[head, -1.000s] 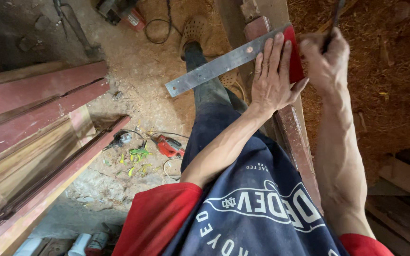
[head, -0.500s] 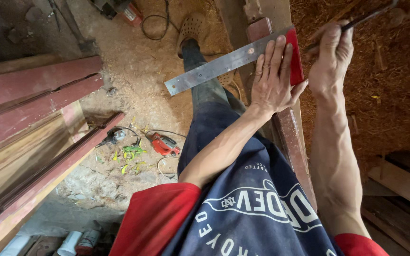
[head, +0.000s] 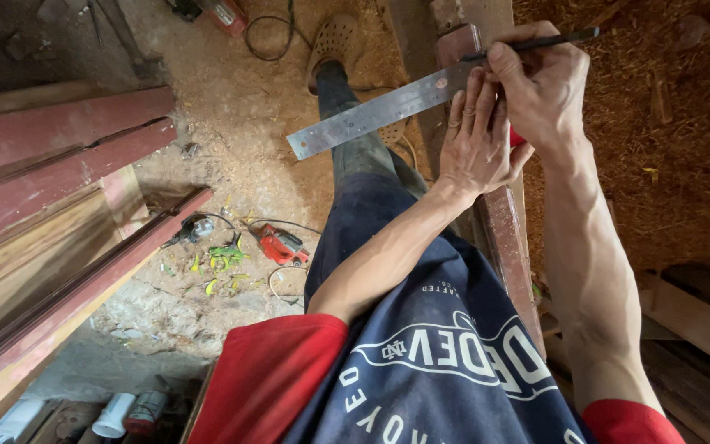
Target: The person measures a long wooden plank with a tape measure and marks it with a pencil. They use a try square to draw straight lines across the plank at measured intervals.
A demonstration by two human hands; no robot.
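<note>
Pinched in your right hand (head: 540, 90), the dark pencil (head: 536, 43) sits at the steel square (head: 371, 115), which your flat, unclenched left hand (head: 474, 136) presses onto the reddish plank (head: 503, 230). Square looks placed; no marked line shows yet.

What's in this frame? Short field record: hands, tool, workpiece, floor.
left hand: flat, fingers spread, pressing the try square onto the beam
right hand: grips a dark pencil, tip at the blade edge
try square: steel blade sticks out left past the beam; red stock mostly hidden under the hands
workpiece: narrow reddish wooden beam, running away from the person
floor: sawdust; red power tool with cord; reddish planks at left
stance: one foot on the sawdust
</note>
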